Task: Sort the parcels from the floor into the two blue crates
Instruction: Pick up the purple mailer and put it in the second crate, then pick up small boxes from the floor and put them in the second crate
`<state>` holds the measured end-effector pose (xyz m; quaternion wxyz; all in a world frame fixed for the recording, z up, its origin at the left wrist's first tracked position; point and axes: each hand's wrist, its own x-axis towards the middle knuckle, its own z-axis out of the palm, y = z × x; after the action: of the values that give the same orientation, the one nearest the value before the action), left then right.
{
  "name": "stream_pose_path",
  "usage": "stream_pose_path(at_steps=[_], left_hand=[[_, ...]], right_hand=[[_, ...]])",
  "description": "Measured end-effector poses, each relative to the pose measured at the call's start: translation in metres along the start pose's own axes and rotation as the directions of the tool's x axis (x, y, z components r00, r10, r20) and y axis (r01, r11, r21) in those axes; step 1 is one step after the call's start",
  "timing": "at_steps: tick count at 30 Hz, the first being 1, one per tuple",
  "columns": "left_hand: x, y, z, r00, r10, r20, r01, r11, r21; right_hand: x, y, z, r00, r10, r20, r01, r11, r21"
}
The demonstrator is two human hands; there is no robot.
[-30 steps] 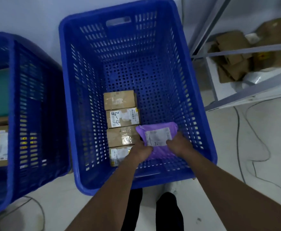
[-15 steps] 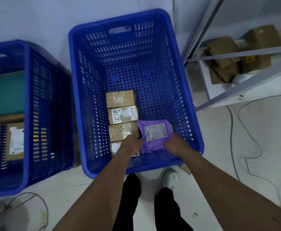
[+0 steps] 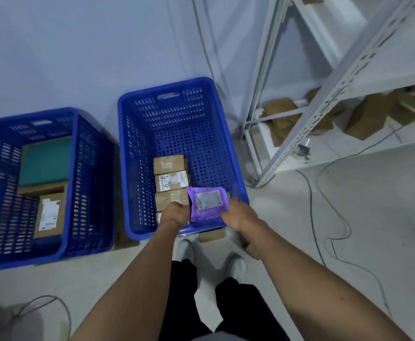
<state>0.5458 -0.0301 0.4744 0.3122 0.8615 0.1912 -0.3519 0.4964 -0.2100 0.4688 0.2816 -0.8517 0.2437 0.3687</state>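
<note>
Pale concrete floor [image 3: 349, 217] and a plain wall frame two blue perforated crates; the right-hand crate [image 3: 228, 148] serves as the landmark. Inside it, against its left wall, a row of taped cardboard boxes [image 3: 170, 179] runs from the middle toward the near wall. The purple poly mailer [image 3: 207, 203], label side up, is held over the near right part of this crate, just beside the box row. The left hand [image 3: 175, 214] grips the mailer's left edge and the right hand [image 3: 238, 214] grips its right edge, both closed on the film. To the left of the landmark stands the second crate [image 3: 95, 188], holding a teal flat parcel [image 3: 45, 162] and a labelled carton [image 3: 50, 215]. To its right stands a white metal shelving rack [image 3: 329, 99].

The step in hand appears to be laying the mailer down. It is best done by lowering the mailer flat onto the bare crate floor right of the boxes, label upward, and opening both hands together so the soft film neither folds nor drapes over a box.
</note>
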Motion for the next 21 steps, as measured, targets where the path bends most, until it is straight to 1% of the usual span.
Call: stream_pose_path(at_steps=[2, 4, 6, 9, 11, 15, 18, 21], left_hand=[[-0.021, 0.006, 0.001, 1.0, 0.014, -0.012, -0.015, 0.999, -0.05], [-0.038, 0.006, 0.007, 1.0, 0.025, -0.007, -0.026, 0.998, -0.056], [-0.045, -0.004, 0.021, 0.999, 0.027, 0.028, -0.025, 0.998, -0.062], [-0.065, -0.014, 0.036, 0.996, 0.04, 0.085, -0.032, 0.995, -0.091], [-0.086, -0.015, 0.041, 0.992, 0.069, 0.103, -0.062, 0.995, -0.074], [-0.102, -0.043, 0.055, 0.979, 0.095, 0.178, -0.098, 0.995, 0.005], [-0.125, -0.057, 0.056, 0.962, 0.135, 0.237, -0.144, 0.989, 0.02], [-0.124, -0.08, 0.068, 0.945, 0.176, 0.275, -0.193, 0.981, 0.035]], right_hand=[[-0.022, 0.007, -0.005, 1.0, -0.011, -0.003, 0.011, 1.0, 0.006], [-0.043, 0.015, -0.007, 1.0, -0.011, -0.014, 0.012, 1.0, 0.025], [-0.067, 0.026, -0.004, 0.999, 0.003, -0.052, 0.001, 0.997, 0.073], [-0.086, 0.05, 0.019, 0.996, 0.021, -0.088, -0.012, 0.995, 0.1], [-0.098, 0.063, 0.035, 0.993, 0.03, -0.112, -0.02, 0.996, 0.091], [-0.121, 0.085, 0.072, 0.993, 0.064, -0.099, -0.048, 0.986, 0.159], [-0.135, 0.101, 0.096, 0.985, 0.141, -0.097, -0.127, 0.982, 0.137], [-0.149, 0.114, 0.111, 0.979, 0.187, -0.087, -0.175, 0.977, 0.123]])
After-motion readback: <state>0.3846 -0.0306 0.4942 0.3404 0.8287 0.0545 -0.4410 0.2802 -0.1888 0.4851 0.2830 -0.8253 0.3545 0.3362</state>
